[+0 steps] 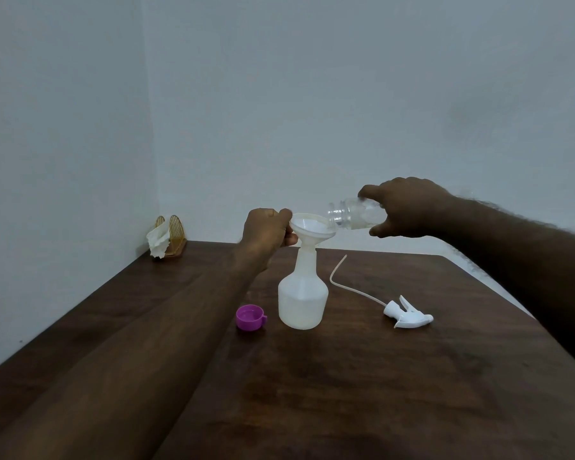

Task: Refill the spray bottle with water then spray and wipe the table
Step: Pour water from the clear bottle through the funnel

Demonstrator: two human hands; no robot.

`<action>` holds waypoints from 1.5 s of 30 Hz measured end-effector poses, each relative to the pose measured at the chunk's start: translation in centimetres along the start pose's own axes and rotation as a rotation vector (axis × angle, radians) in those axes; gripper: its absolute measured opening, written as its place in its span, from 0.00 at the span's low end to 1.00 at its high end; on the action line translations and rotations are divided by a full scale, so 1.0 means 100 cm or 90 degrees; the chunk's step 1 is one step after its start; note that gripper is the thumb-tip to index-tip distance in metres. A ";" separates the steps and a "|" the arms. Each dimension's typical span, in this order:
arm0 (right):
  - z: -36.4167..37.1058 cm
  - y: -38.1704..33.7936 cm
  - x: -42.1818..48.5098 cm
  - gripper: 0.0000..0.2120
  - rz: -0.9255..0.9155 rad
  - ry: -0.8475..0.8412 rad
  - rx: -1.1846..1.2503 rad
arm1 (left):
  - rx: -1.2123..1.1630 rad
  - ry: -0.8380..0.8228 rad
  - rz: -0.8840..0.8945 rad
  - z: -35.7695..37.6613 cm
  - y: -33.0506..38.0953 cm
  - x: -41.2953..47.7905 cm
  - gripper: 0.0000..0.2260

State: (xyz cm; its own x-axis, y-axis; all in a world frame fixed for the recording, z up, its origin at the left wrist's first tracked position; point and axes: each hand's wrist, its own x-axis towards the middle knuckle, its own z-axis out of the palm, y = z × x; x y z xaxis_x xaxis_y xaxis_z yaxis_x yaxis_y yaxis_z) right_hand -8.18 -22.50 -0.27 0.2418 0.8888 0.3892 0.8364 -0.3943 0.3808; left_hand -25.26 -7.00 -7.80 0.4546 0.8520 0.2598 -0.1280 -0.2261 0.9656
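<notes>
My left hand [267, 231] pinches the rim of the white funnel [310, 230], which sits in the neck of the white spray bottle [302, 295] standing upright on the dark wooden counter [362, 386]. My right hand [404, 207] has its fingers wrapped around a clear water bottle [351, 214], tipped nearly level with its open mouth over the funnel. Just left of the spray bottle lies a purple cap [250, 317], open side up. To the bottle's right, the white trigger sprayer head [407, 314] lies on its side, its dip tube [347, 283] curling back. Far behind the bottle, in the corner, a gold napkin holder [170, 236] holds white tissue.
</notes>
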 end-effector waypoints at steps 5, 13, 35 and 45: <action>-0.002 -0.001 0.000 0.30 -0.008 0.005 -0.011 | 0.005 -0.001 0.001 0.000 0.000 0.001 0.08; -0.003 0.000 0.000 0.30 -0.022 0.016 -0.033 | 0.004 0.001 0.002 0.000 -0.001 0.002 0.08; -0.007 -0.002 -0.004 0.33 -0.088 0.103 -0.198 | 0.015 0.014 0.001 -0.001 -0.005 0.001 0.13; -0.001 0.003 -0.001 0.34 -0.136 0.200 -0.241 | 0.006 0.013 0.000 0.000 -0.006 0.001 0.13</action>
State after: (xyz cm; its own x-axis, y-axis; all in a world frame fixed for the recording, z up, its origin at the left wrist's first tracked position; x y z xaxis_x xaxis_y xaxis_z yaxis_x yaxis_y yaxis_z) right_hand -8.00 -22.74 -0.12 -0.1219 0.8686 0.4804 0.6013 -0.3204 0.7319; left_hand -25.13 -6.84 -8.32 0.4371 0.8610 0.2602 -0.1200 -0.2309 0.9655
